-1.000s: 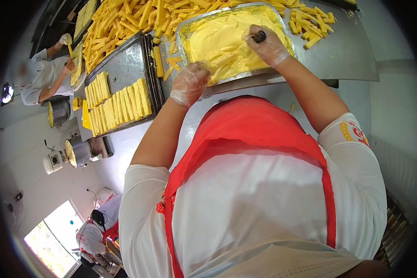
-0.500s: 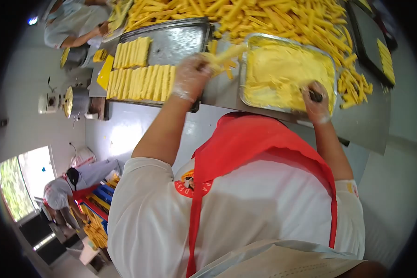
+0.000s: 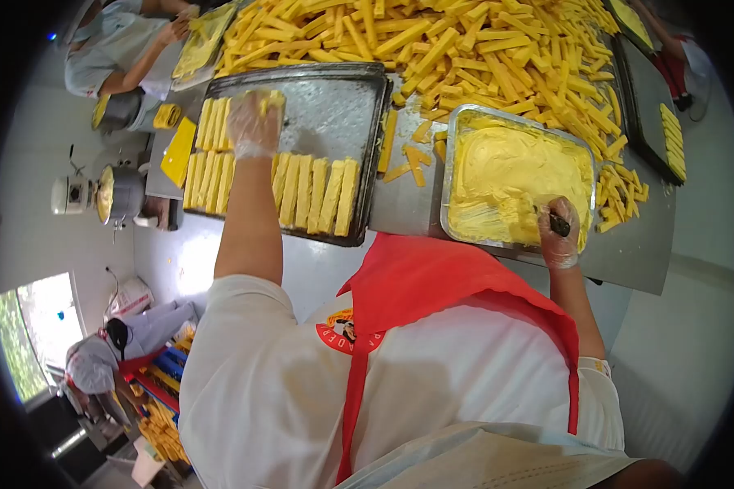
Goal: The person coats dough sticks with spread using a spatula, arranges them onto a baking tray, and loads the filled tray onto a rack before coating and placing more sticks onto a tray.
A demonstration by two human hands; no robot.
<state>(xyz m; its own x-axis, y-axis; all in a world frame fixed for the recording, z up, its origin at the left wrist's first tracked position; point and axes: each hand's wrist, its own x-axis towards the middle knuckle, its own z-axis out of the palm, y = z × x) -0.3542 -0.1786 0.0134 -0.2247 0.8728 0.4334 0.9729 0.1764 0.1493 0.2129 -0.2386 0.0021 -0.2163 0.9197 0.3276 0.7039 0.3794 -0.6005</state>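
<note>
1. Over the dark baking tray (image 3: 326, 110), our left hand (image 3: 255, 126), in a clear glove, reaches down at the right end of the upper row of coated sticks (image 3: 210, 122). Its fingertips are hidden; we cannot tell how far apart they are, or whether they grip the yellow stick showing beside them.

2. At the metal pan (image 3: 450, 175), our gloved right hand (image 3: 558, 236) has its fingers curled closed around a dark handle (image 3: 559, 225), low on the pan's right side by the yellow spread (image 3: 518, 163). The tool's far end is unclear.

3. Two rows line the tray, with bare metal right of the upper one. We judge that each stick sits best parallel to its neighbor, lowered straight so the coating does not drag.

4. The lower row (image 3: 310, 196) passes beneath our left forearm; we do well to hold that arm high, clear of the soft-looking tops.

5. A light pinch should suit sticks that look liable to smear or snap; short pieces (image 3: 416, 159) lie between tray and pan.

6. We would hold the tool over the pan, so any drips land in the spread rather than on the table (image 3: 400, 208).
</note>
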